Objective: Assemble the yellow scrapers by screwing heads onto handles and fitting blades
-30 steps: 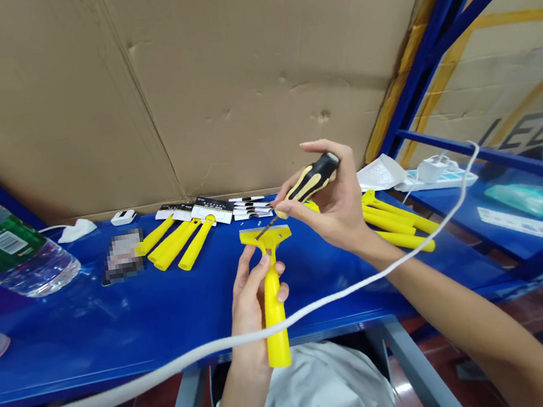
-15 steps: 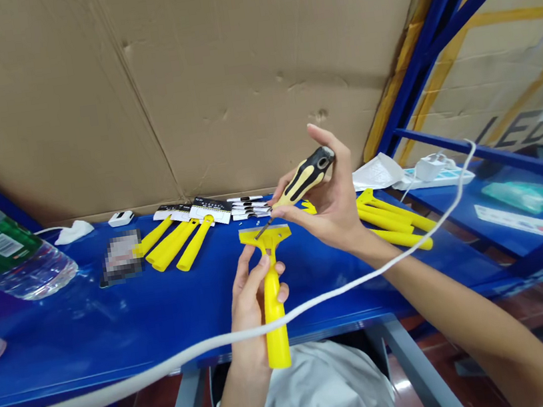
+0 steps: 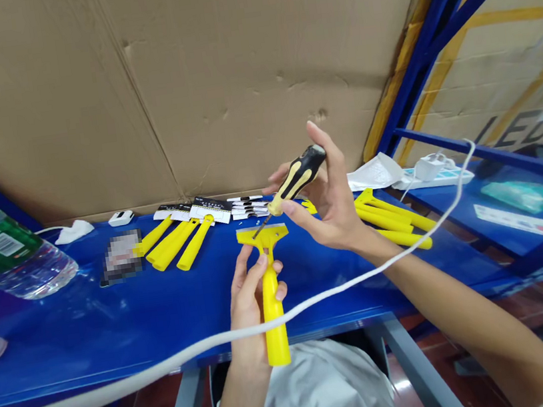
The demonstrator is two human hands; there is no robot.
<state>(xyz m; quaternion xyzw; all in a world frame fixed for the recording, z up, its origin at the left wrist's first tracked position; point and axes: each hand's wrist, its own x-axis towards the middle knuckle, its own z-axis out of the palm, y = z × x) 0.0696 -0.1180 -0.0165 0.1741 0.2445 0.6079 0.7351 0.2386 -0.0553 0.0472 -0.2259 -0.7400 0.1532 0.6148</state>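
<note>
My left hand (image 3: pixel 245 296) is wrapped round the neck of a yellow scraper (image 3: pixel 271 301), whose handle points down toward my lap. A thin metal blade edge shows along the top of its wide head. My right hand (image 3: pixel 338 214) holds a black and cream screwdriver (image 3: pixel 299 176) loosely, with the thumb on its lower handle and the index finger behind its butt end. The screwdriver leans down to the left, and its tip meets the left part of the scraper head. Whether a screw sits under the tip is too small to tell.
Several yellow scrapers (image 3: pixel 171 248) lie left on the blue table (image 3: pixel 167 326), and more yellow handles (image 3: pixel 394 216) lie right. Black-and-white packs (image 3: pixel 209 210) lie at the back. A white cable (image 3: pixel 344 287) crosses in front. A large bottle (image 3: pixel 5 247) stands left.
My right hand's fingers have loosened and spread around the screwdriver, and its handle has swung slightly left and steeper. The scraper has shifted very slightly left in my left hand.
</note>
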